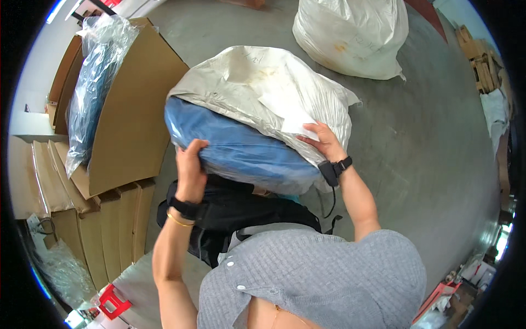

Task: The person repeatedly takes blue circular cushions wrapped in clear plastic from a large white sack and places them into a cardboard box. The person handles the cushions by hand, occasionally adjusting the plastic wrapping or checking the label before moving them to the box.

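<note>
A large white woven-looking sack (235, 74) lies in front of me, its mouth turned toward me. Out of that mouth sticks a soft blue bundle in clear plastic (235, 142), partly still covered by the sack. My left hand (192, 170) grips the bundle's plastic at its near left side, thumb on top. At the right end, my right hand (324, 143) holds the sack near its mouth, fingers bent over a plain white patch (296, 120). Whether that patch is loose paper or part of the sack, I cannot tell. The rest of the bundle is hidden inside.
Another full white sack (350, 38) stands on the grey floor (416, 142) farther off. To my left, an open cardboard box (134, 109) holds a plastic-wrapped blue bundle (96, 90), above a row of flat cartons (115, 230). A red plastic piece (114, 301) is at lower left.
</note>
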Motion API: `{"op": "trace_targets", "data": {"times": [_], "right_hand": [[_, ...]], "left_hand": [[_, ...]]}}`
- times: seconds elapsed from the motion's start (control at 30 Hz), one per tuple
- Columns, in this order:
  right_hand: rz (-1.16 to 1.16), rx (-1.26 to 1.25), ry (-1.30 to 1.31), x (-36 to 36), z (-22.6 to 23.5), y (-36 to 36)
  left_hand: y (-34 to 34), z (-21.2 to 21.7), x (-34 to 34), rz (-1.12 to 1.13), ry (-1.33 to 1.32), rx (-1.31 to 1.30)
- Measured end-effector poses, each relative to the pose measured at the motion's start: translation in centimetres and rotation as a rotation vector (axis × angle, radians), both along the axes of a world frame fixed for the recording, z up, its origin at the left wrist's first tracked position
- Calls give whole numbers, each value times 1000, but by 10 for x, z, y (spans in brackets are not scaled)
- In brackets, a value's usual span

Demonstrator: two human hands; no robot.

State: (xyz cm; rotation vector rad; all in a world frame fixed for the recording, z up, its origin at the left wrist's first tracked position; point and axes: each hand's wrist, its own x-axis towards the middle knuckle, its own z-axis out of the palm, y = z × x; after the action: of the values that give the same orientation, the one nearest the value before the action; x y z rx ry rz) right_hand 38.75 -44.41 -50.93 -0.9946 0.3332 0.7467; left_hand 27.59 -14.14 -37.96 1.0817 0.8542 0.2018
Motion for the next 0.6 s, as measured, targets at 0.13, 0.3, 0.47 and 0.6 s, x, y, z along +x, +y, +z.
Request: {"op": "trace_targets", "data": {"times": [0.13, 0.3, 0.47, 0.6], "right_hand": [[16, 81, 101, -7, -66, -34], [60, -180, -28, -29, -142, -41], [237, -527, -342, -25, -162, -2], [171, -654, -480, -26, -143, -5]], "left_hand": [[42, 72, 8, -154, 25, 193], [30, 178, 18, -182, 56, 584], [54, 252, -53, -150, 175, 592], [107, 290, -112, -75, 183, 631]]}}
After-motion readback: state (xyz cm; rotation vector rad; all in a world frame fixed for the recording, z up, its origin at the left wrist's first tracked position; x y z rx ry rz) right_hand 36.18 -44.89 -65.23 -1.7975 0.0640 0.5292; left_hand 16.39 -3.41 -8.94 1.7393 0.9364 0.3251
